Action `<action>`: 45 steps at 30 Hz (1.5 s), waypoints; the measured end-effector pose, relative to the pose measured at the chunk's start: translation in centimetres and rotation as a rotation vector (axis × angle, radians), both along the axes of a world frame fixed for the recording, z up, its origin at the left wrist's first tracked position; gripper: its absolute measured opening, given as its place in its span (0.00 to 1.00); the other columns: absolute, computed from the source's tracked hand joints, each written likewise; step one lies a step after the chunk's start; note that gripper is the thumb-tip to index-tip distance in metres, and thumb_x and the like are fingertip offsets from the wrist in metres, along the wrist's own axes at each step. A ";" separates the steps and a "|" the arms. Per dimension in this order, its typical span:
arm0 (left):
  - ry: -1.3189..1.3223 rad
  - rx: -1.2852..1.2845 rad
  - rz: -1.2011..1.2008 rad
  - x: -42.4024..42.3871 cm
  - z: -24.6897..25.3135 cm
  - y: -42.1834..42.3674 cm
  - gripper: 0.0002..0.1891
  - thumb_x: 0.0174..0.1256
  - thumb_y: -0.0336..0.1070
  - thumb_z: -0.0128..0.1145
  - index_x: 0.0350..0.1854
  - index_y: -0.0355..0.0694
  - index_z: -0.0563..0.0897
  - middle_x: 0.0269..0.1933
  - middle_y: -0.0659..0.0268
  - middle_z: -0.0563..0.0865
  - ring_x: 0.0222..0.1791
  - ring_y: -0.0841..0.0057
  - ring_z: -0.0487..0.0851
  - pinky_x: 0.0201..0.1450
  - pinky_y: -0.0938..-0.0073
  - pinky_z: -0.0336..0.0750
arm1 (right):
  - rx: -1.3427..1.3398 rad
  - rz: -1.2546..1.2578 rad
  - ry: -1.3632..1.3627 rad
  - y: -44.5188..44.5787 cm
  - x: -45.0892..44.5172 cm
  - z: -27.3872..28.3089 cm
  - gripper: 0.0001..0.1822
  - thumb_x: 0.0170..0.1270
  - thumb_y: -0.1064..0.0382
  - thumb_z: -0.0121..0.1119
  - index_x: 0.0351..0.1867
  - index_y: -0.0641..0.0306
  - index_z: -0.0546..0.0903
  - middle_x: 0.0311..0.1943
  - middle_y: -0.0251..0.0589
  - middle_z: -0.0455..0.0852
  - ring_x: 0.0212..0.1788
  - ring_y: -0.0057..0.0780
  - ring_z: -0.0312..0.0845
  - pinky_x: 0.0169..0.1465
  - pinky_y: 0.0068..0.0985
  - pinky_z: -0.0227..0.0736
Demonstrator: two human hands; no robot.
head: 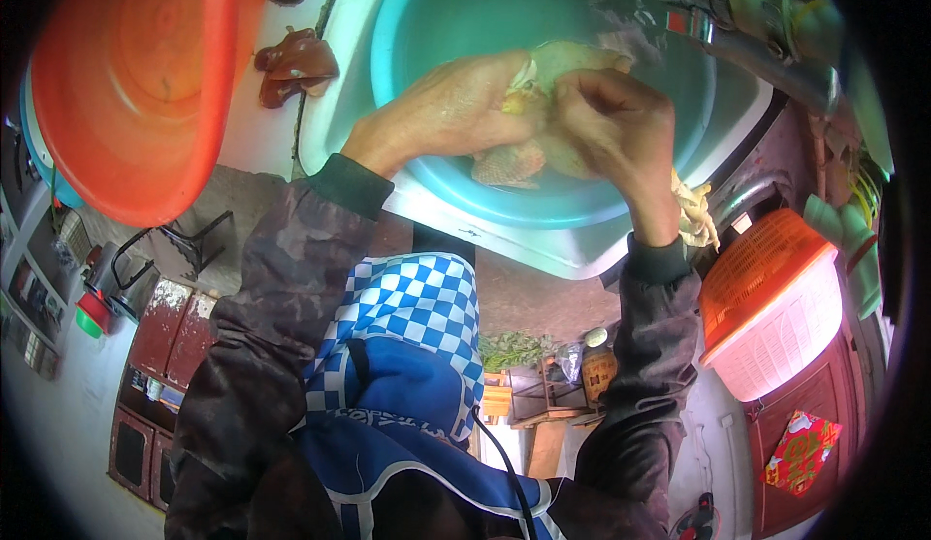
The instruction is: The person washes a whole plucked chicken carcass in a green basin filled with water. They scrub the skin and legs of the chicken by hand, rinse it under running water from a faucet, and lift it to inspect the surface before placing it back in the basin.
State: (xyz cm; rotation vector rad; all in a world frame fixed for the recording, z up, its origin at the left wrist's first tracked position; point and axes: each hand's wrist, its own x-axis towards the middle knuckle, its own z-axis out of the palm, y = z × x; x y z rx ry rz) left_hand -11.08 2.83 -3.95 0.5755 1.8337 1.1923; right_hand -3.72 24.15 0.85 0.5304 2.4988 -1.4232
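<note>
Both my hands are over a turquoise plastic basin of water, which sits in a white sink. My left hand grips a pale piece of plucked poultry with some yellow on it, partly hidden by my fingers. With bent fingers my right hand pinches the same piece from the other side. A bumpy-skinned part hangs at the water below my left hand. Dark red liver lies on the white surface left of the sink. Poultry feet rest at the sink's right edge, beside my right wrist.
A large orange plastic basin stands tilted at the left. Metal taps reach over the sink at the upper right. An orange and pink plastic basket is at the right. A dark red cabinet stands at the lower left.
</note>
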 end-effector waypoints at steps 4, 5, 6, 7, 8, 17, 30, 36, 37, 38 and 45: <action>0.062 0.040 0.017 0.5 -0.6 0.1 0.24 0.70 0.44 0.74 0.62 0.36 0.85 0.52 0.51 0.94 0.50 0.60 0.93 0.56 0.61 0.85 | -0.005 0.062 0.014 -1.0 -0.6 0.7 0.10 0.63 0.62 0.75 0.43 0.63 0.95 0.28 0.36 0.91 0.30 0.17 0.84 0.38 0.25 0.81; 0.077 0.055 0.024 0.6 -0.7 0.2 0.25 0.70 0.45 0.75 0.62 0.37 0.85 0.53 0.51 0.94 0.50 0.60 0.93 0.56 0.61 0.85 | 0.025 0.100 0.062 -1.1 -0.8 0.5 0.10 0.63 0.62 0.75 0.43 0.63 0.95 0.27 0.35 0.90 0.30 0.16 0.83 0.38 0.25 0.81; 0.088 0.043 0.016 0.7 -0.8 0.2 0.25 0.70 0.46 0.76 0.63 0.38 0.85 0.53 0.51 0.94 0.51 0.58 0.93 0.57 0.61 0.85 | 0.043 0.094 0.070 -1.2 -0.8 0.3 0.11 0.62 0.62 0.76 0.43 0.63 0.95 0.27 0.35 0.90 0.29 0.16 0.83 0.37 0.25 0.80; 0.100 0.031 0.008 0.7 -0.8 0.3 0.26 0.70 0.46 0.76 0.63 0.39 0.85 0.53 0.51 0.94 0.51 0.57 0.93 0.57 0.60 0.85 | 0.060 0.088 0.077 -1.3 -0.6 0.0 0.11 0.61 0.62 0.76 0.43 0.63 0.95 0.27 0.35 0.89 0.29 0.16 0.83 0.37 0.24 0.80; 0.111 0.019 0.000 0.8 -0.8 0.4 0.26 0.69 0.47 0.77 0.64 0.39 0.86 0.53 0.52 0.95 0.52 0.56 0.94 0.57 0.60 0.85 | 0.078 0.083 0.084 -1.4 -0.5 -0.2 0.11 0.60 0.62 0.76 0.42 0.63 0.95 0.26 0.35 0.89 0.29 0.16 0.82 0.37 0.24 0.80; 0.199 -0.049 -0.049 0.9 -0.4 0.6 0.23 0.68 0.47 0.75 0.59 0.41 0.85 0.53 0.49 0.93 0.53 0.42 0.91 0.52 0.52 0.85 | 0.135 0.036 -0.048 -2.0 -0.9 -0.4 0.08 0.58 0.63 0.76 0.38 0.62 0.95 0.23 0.35 0.90 0.26 0.16 0.82 0.35 0.23 0.79; 0.165 0.015 -0.022 0.8 -1.1 0.5 0.25 0.68 0.46 0.73 0.62 0.40 0.84 0.53 0.47 0.93 0.52 0.41 0.91 0.53 0.50 0.84 | -0.023 -0.033 -0.052 -1.1 -0.2 0.3 0.09 0.64 0.65 0.74 0.43 0.64 0.98 0.27 0.32 0.94 0.30 0.12 0.84 0.38 0.20 0.81; 0.199 0.003 -0.020 0.8 -0.4 0.7 0.24 0.67 0.47 0.73 0.58 0.38 0.84 0.52 0.46 0.92 0.53 0.40 0.90 0.53 0.48 0.83 | 0.089 -0.005 0.004 -1.5 -0.5 0.1 0.07 0.59 0.65 0.76 0.37 0.64 0.96 0.23 0.30 0.89 0.29 0.09 0.81 0.36 0.18 0.78; 0.206 -0.009 -0.021 0.9 -0.4 0.7 0.23 0.67 0.46 0.72 0.58 0.38 0.84 0.52 0.45 0.92 0.53 0.40 0.90 0.53 0.48 0.83 | 0.090 -0.015 -0.006 -1.7 -0.5 0.0 0.07 0.58 0.65 0.76 0.36 0.64 0.96 0.22 0.30 0.89 0.29 0.09 0.81 0.36 0.18 0.78; 0.212 -0.020 -0.022 0.9 -0.4 0.7 0.23 0.67 0.46 0.72 0.57 0.38 0.83 0.52 0.45 0.92 0.53 0.40 0.90 0.53 0.48 0.83 | 0.090 -0.024 -0.016 -1.7 -0.6 0.0 0.07 0.57 0.65 0.76 0.35 0.64 0.95 0.22 0.30 0.88 0.29 0.09 0.81 0.36 0.18 0.78; 0.222 -0.009 -0.019 0.9 -0.6 0.7 0.22 0.67 0.47 0.72 0.55 0.37 0.83 0.51 0.45 0.91 0.52 0.39 0.88 0.53 0.47 0.83 | 0.001 -0.075 -0.077 -1.4 -0.4 -0.3 0.07 0.57 0.65 0.77 0.34 0.64 0.94 0.21 0.31 0.88 0.28 0.09 0.81 0.36 0.18 0.77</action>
